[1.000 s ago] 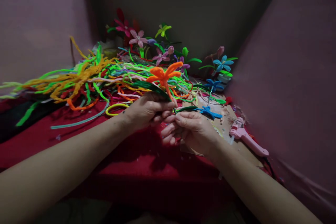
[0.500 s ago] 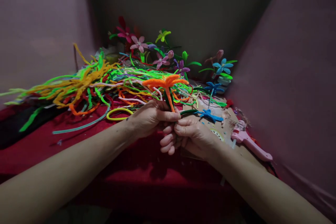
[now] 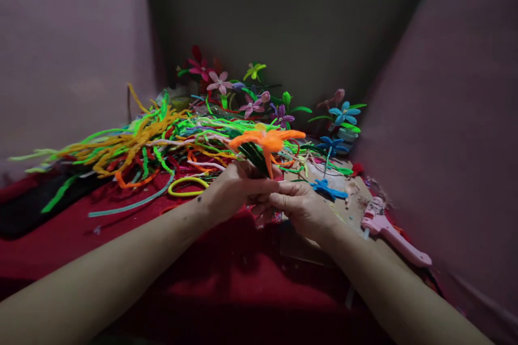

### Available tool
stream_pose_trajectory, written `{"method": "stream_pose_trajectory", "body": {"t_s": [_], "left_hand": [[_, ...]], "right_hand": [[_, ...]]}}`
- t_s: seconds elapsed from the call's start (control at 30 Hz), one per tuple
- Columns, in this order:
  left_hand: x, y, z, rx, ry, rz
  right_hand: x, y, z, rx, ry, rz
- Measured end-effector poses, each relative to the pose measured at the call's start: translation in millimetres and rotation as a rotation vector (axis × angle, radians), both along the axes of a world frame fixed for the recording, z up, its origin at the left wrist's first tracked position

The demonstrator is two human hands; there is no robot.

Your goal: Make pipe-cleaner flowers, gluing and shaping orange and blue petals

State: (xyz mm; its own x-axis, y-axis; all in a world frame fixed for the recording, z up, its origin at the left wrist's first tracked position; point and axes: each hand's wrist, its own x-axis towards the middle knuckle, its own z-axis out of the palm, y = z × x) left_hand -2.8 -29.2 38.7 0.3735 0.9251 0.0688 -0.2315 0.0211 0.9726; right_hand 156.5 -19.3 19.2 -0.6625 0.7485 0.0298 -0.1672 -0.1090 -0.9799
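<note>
An orange pipe-cleaner flower [image 3: 267, 141] stands up between my two hands, with dark green leaves [image 3: 254, 155] under its petals. My left hand [image 3: 237, 190] is closed round the flower's stem just below the bloom. My right hand [image 3: 301, 206] pinches the lower end of the stem, thumb and fingers pressed together and touching the left hand. Both hands hover over the red cloth [image 3: 133, 237].
A heap of coloured pipe cleaners [image 3: 133, 143] covers the left and back. Finished flowers [image 3: 243, 91] stand at the back wall. A blue flower [image 3: 328, 189] lies on brown cardboard [image 3: 348, 199] beside a pink glue gun [image 3: 394, 234]. A yellow ring [image 3: 188, 186] lies near my left hand.
The orange flower has tipped and turned, its petals now flatter and pointing right. Both hands stayed joined at the stem, and the view shifted slightly so everything sits lower.
</note>
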Motion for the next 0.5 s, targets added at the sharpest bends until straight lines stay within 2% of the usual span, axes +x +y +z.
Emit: {"method": "stream_pose_trajectory", "body": {"t_s": [0.07,0.13,0.27,0.4,0.5], "left_hand": [[-1.1,1.4,0.6,-0.028,-0.132,0.008],[-1.0,2.1,1.3,-0.035,-0.185,0.083],[3.2,1.3,1.2,0.049,-0.053,0.216],[7.8,-0.5,1.6,0.103,0.103,0.298],[8.1,-1.5,2.3,0.186,0.141,0.384]], "right_hand": [[-0.2,-1.3,-2.5,-0.030,0.055,0.038],[0.9,-1.7,-3.3,-0.061,0.077,0.063],[2.0,-1.2,-1.9,-0.031,0.068,0.037],[-0.7,-3.1,-0.5,0.017,0.011,-0.030],[-2.5,-6.0,0.9,0.017,-0.017,-0.069]]}}
